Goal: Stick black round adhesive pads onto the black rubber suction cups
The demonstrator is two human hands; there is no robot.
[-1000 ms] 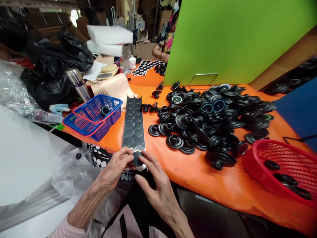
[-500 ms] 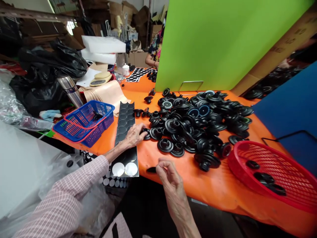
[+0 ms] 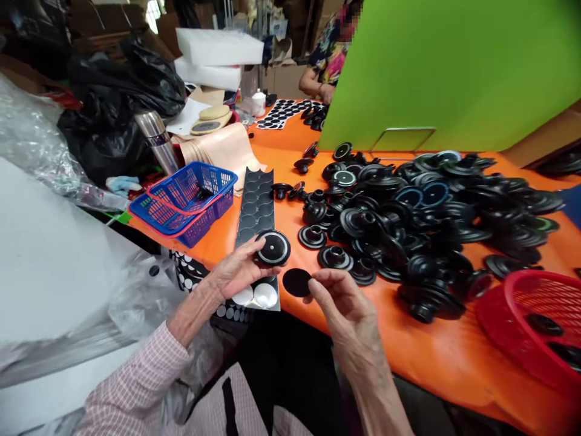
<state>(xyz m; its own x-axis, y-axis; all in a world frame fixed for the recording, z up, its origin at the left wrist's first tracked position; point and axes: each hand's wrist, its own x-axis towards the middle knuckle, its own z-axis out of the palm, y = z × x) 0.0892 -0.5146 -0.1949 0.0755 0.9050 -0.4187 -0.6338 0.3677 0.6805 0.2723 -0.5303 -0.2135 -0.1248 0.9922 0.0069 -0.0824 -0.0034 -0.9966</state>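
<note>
My left hand (image 3: 240,266) is closed on a round black plastic knob-like part (image 3: 273,247), its flat face with a pale ring turned up. Between thumb and fingers, my right hand (image 3: 347,303) pinches a thin black disc (image 3: 297,282), close beside that part but apart from it. Under my left hand lies a dark sticker strip (image 3: 256,203) with cut circles; two white round spots (image 3: 265,295) show at its near end. To the right spreads a heap of similar black parts (image 3: 385,212), some stem up, some face up.
A blue basket (image 3: 181,224) stands left of the strip, beside a steel flask (image 3: 157,140). At right is a red basket (image 3: 503,303) with black parts inside. A green panel (image 3: 445,72) rises behind the heap. Across the orange table, a person's arm (image 3: 313,82) shows near sticker sheets (image 3: 284,114).
My left hand has picked up a black part from the heap's edge and brought it nearer, face up. My right hand has turned the disc flat to view. The camera view has shifted.
</note>
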